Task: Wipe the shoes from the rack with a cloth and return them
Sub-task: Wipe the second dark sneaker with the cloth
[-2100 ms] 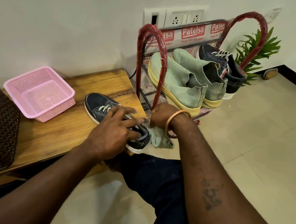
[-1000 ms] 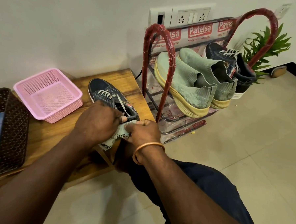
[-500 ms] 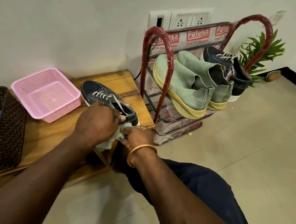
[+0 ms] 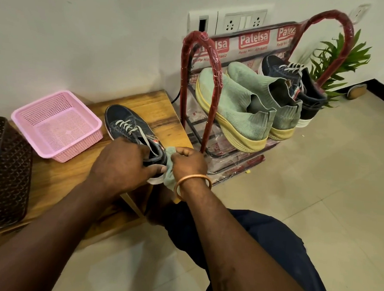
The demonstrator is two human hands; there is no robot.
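Note:
A dark blue sneaker (image 4: 127, 124) with pale laces lies on the wooden bench (image 4: 58, 182), toe toward the wall. My left hand (image 4: 121, 166) grips its heel end, fingers curled round the collar. My right hand (image 4: 189, 162) grips a pale green cloth (image 4: 168, 175) and presses it against the heel. The red-framed shoe rack (image 4: 212, 84) stands to the right and holds two green knit shoes (image 4: 235, 109) with yellow soles. The matching dark blue sneaker (image 4: 294, 84) sits at the rack's far end.
A pink plastic basket (image 4: 56, 125) sits on the bench left of the sneaker. A dark woven basket (image 4: 7, 169) stands at the far left. A potted plant (image 4: 340, 57) is behind the rack. Tiled floor (image 4: 318, 174) spreads to the right. My knee (image 4: 259, 238) is below my hands.
The cloth has moved from the sneaker's near side to its heel, with my right hand following round. My left hand has shifted its hold toward the heel collar.

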